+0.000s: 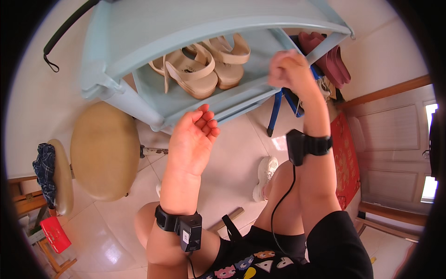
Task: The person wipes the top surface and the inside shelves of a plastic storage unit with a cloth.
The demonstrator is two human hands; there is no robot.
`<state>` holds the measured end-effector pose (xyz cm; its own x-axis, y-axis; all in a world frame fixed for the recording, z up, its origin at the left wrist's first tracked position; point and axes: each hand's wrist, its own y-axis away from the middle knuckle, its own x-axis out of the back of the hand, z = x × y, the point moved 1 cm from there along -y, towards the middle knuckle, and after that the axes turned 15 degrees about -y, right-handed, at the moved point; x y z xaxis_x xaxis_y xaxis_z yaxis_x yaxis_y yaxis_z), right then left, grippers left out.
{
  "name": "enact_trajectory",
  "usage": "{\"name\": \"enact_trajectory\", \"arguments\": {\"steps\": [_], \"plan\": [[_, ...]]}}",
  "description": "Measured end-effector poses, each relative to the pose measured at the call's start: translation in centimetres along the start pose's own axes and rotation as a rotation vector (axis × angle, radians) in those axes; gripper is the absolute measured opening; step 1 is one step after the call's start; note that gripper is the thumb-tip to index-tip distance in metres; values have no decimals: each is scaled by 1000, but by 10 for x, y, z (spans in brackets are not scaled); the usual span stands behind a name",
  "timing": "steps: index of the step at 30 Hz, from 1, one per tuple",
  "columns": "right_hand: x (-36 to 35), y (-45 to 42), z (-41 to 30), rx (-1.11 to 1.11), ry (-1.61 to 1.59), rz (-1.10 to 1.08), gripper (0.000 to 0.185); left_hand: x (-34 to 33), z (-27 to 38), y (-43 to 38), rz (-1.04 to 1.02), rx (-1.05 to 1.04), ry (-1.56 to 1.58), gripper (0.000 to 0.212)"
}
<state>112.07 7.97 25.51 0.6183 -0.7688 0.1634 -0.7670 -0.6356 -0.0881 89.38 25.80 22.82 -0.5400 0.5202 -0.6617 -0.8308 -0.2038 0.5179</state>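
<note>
A pair of beige strapped sandals [200,68] sits side by side on a shelf of the light blue shoe rack [216,21]. My left hand [195,139] is palm up, its fingers loosely curled and holding nothing, just below the rack's lower front edge. At the right end of that shelf, my right hand [287,68] is slightly blurred with its fingers bent in; whether anything is between them cannot be told. Each forearm wears a black strapped device with a cable.
Dark pink slippers [327,57] and a blue-legged stand [275,113] are right of the rack. An oval tan stool seat [104,151] stands at left, near a folded dark umbrella [46,174]. A red mat [345,157] lies before the door [393,143]. My knees are below.
</note>
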Motion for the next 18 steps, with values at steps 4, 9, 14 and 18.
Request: {"name": "enact_trajectory", "arguments": {"steps": [4,9,14,18], "plan": [[49,25,-31,384,-279,694,20,-6,-4,0,-4,-66,8,18],[37,33,-70,762,-563,809,25,-4,-7,9,24,-105,-84,16],[14,5,-84,910,606,779,46,-9,-5,21,26,-86,-50,15],[-12,18,-89,907,567,616,46,-12,-14,21,10,-112,-42,15]]}}
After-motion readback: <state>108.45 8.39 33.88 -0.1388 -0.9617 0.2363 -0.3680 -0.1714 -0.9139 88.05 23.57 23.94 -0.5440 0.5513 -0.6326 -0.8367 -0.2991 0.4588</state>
